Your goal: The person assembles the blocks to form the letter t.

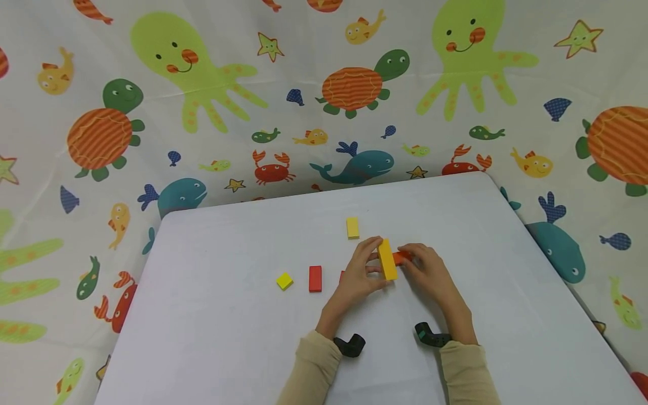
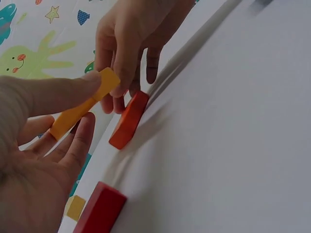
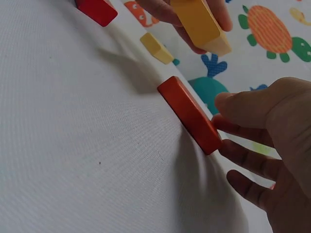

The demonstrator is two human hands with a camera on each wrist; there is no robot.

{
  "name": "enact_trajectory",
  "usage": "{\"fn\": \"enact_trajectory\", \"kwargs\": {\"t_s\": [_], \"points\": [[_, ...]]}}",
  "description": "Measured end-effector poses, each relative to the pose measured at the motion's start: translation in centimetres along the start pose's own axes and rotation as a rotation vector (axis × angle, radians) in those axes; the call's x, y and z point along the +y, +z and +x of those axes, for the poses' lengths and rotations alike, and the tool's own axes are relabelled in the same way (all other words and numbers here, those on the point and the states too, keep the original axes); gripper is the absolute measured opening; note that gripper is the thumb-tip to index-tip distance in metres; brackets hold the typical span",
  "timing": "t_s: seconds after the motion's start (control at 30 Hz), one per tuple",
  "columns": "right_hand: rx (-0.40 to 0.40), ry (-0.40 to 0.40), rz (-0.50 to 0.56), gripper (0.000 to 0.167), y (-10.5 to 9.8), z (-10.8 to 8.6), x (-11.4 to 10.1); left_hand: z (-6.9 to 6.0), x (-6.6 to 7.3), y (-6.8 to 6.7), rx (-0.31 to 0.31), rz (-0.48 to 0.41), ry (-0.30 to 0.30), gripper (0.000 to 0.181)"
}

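My left hand [image 1: 356, 275] holds a yellow-orange block [image 1: 387, 260] raised above the table, with the thumb on one side and fingers on the other. In the left wrist view the same block [image 2: 82, 109] slants up from the fingers. An orange-red block [image 3: 189, 116] lies on the white table under my right hand [image 1: 427, 270]. The right fingertips are at that block's near end in the right wrist view, with the thumb apart from it. Whether they press on it I cannot tell.
Left of the hands lie a red block [image 1: 315, 279] and a small yellow block [image 1: 284, 281]. Another yellow block [image 1: 352, 228] lies farther back. A second red block [image 1: 342, 275] is mostly hidden by the left hand. Patterned cloth [image 1: 304, 67] hangs behind the white table [image 1: 228, 337].
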State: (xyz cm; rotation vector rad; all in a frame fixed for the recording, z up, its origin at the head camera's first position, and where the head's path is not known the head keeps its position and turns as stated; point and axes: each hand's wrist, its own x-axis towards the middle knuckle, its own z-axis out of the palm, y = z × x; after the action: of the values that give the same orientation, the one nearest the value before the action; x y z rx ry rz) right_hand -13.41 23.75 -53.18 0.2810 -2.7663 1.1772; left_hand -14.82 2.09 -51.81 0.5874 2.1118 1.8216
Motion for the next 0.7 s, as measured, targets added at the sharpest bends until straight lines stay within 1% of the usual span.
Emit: {"fn": "enact_trajectory", "kwargs": {"t_s": [0.1, 0.27, 0.4, 0.5, 0.6, 0.7], "points": [[0.009, -0.003, 0.002, 0.031, 0.1, 0.0, 0.0, -0.2, -0.2, 0.6, -0.008, 0.004, 0.007, 0.095], [0.005, 0.014, 0.020, 0.031, 0.2, -0.1, 0.0, -0.6, -0.5, 1.4, -0.016, 0.025, 0.011, 0.095], [0.011, 0.018, 0.032, 0.030, 0.2, -0.3, -0.1, -0.9, -0.7, 2.0, -0.009, 0.014, 0.013, 0.095], [0.018, 0.032, 0.042, 0.029, -0.2, -0.6, -0.3, -1.1, -0.8, 2.5, -0.007, -0.010, 0.021, 0.095], [0.011, 0.078, 0.079, 0.031, -0.8, -0.9, -0.6, -1.2, -0.8, 3.1, -0.010, -0.017, 0.042, 0.095], [-0.026, 0.136, 0.149, 0.034, -1.4, -1.4, -0.8, -1.4, -0.8, 3.8, -0.014, -0.014, 0.054, 0.095]]}}
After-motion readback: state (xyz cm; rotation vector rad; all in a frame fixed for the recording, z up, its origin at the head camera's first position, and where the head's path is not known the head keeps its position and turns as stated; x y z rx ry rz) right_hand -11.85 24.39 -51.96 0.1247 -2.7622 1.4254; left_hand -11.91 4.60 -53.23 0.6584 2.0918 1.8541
